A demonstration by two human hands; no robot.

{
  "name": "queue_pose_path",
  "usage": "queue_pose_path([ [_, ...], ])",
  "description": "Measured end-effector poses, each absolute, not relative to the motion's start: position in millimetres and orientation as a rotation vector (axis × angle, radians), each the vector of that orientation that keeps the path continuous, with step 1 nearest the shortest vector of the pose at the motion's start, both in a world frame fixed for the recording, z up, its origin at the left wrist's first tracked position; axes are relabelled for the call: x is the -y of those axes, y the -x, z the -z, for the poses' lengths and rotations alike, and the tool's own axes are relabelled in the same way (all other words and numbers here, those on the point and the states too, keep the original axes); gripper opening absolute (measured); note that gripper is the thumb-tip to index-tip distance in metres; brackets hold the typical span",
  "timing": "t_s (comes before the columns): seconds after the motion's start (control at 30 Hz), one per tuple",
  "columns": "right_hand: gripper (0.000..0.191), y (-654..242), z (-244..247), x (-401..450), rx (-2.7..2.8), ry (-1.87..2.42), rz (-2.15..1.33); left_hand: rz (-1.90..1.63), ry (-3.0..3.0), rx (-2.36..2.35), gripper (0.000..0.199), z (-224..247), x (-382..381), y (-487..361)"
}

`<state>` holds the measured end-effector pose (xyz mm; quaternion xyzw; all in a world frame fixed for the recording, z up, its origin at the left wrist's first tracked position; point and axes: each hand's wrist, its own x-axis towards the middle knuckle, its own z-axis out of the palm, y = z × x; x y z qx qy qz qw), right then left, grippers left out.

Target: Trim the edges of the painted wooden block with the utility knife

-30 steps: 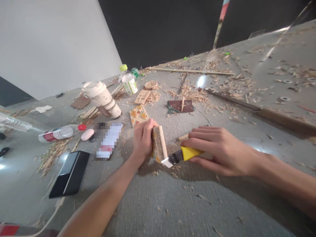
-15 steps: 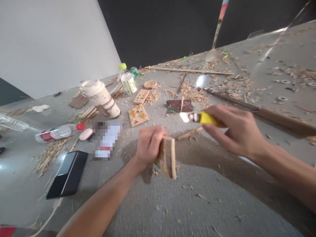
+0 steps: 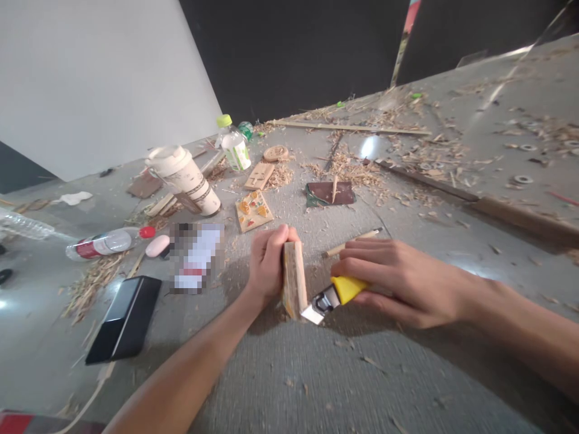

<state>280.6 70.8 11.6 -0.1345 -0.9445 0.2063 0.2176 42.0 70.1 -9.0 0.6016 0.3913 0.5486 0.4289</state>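
My left hand [image 3: 268,263] is closed around the upper part of a small wooden block [image 3: 295,277], which stands on edge on the grey surface. A yellow utility knife [image 3: 346,291] is gripped in my right hand [image 3: 398,280], its short blade angled toward the left. The blade tip meets the block's lower right edge, or is very close to it. Just beyond my right hand a thin wooden stick with a dark tip [image 3: 335,248] lies on the surface, partly covered by the fingers. A square wooden piece with orange decorations [image 3: 253,211] lies beyond my left hand.
At the left are a tumbler [image 3: 185,181], a red-capped plastic bottle [image 3: 108,242] and a black device with a cable [image 3: 123,319]. Farther back stand a yellow-capped bottle [image 3: 235,147] and a maroon sheet [image 3: 337,193]. Wood shavings [image 3: 362,173] lie scattered around.
My right hand has brought the knife down and left, from beyond the block to its lower edge. My left hand has turned the block more upright and shifted it slightly left.
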Motion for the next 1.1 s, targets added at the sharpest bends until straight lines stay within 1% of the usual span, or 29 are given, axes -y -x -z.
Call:
queue_pose_path([
  [0.1, 0.026, -281, -11, -71, 2.575, 0.396, -0.440, -1.268, -1.427, -0.919, 0.060, 8, -66, -47],
  [0.23, 0.017, -287, -11, -73, 2.423, 0.599, -0.278, -1.131, -1.368, -0.939, 0.058, 4, -61, -52],
  [0.33, 0.015, -290, -12, -75, 2.343, 0.715, -0.265, -1.116, -1.274, -0.954, 0.060, 7, -61, -50],
  [0.4, 0.014, -290, -12, -74, 2.340, 0.708, -0.306, -1.162, -1.231, -0.948, 0.060, 11, -63, -49],
  [0.47, 0.016, -287, -11, -71, 2.391, 0.632, -0.377, -1.214, -1.247, -0.956, 0.060, 14, -66, -47],
  [0.6, 0.026, -278, -9, -64, 2.498, 0.487, -0.510, -1.223, -1.309, -0.971, 0.060, 15, -68, -47],
  [0.7, 0.031, -275, -7, -62, 2.544, 0.449, -0.524, -1.206, -1.335, -0.977, 0.062, 13, -67, -50],
  [0.77, 0.032, -276, -7, -65, 2.538, 0.460, -0.476, -1.209, -1.332, -0.972, 0.063, 12, -65, -51],
  [0.93, 0.020, -286, -7, -76, 2.327, 0.779, -0.220, -1.151, -1.251, -0.914, 0.064, 11, -60, -51],
  [1.03, 0.013, -291, -9, -77, 2.238, 0.883, -0.238, -1.186, -1.250, -0.885, 0.063, 13, -60, -50],
  [1.1, 0.013, -289, -10, -74, 2.277, 0.840, -0.313, -1.223, -1.237, -0.921, 0.062, 15, -63, -48],
])
